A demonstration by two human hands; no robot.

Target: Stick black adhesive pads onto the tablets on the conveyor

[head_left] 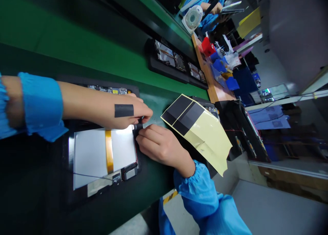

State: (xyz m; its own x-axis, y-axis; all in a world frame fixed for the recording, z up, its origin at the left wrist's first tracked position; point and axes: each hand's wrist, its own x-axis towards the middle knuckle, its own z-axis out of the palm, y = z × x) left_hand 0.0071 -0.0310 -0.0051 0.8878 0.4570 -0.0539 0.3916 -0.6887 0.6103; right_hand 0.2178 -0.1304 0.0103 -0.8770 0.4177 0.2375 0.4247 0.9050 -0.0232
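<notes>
**A:** Our left hand (137, 109) has its fingers (146, 113) drawn into a narrow pinch at the corner of the white tablet panel (92, 156). They seem to be on a small black piece (140, 120), though the fingertips hide most of it. How do we do that corner well?

**B:** We go slow there. Our right hand (161, 147) sits just beside it, with its curled fingers (145, 135) down at the panel's edge, but we can't tell if they grip anything. We'd let that hand steady the edge while the left does the fine work.

**A:** And the yellow backing sheet (205, 139) with the black tape strips (183, 113)?

**B:** It seems to lie against the right hand, so we'd keep its sticky side off the panel. The panel sits in a black tray (67, 149) on the green conveyor belt (77, 47), with amber tape (109, 152) across it, so we'd press lightly.
</notes>
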